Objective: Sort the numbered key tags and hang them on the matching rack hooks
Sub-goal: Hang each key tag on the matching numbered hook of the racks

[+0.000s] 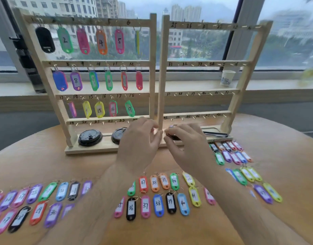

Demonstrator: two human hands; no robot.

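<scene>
- At the foot of the two wooden racks, where the left rack (153, 50) and the right rack (244, 76) meet, both hands sit low and close together: left hand (139, 144) and right hand (185, 147), fingertips almost touching.
- Hand state: fingers of both are bent inward. A small dark item (172, 137) shows under the right fingers, with a purple edge above it. Motion blur here, so I cannot tell what it is or whether either hand actually grips it.
- Left rack: tags hang on the top three rows, through green tag 17 (129, 108). The place marked 18 (132, 95) is bare, as is the bottom row. Right rack: all hooks bare.
- Unhung key tags lie flat in rows on the round table (99, 167), in three groups: one by the left forearm, one between the forearms (black tag 36 (131, 208), pink tag 37 (145, 206)), and one beyond the right forearm.
- Handling, judged: very light, stiff, smooth plastic bodies with a thin metal ring that swings freely. Best pinched by the plastic body just under the ring, so the ring stands up to meet the hook. The slick shell may slide when picked off the wood.
- Also noted: black lids (90, 137) on the left rack's base, and a paper cup (227, 77) on the sill.
</scene>
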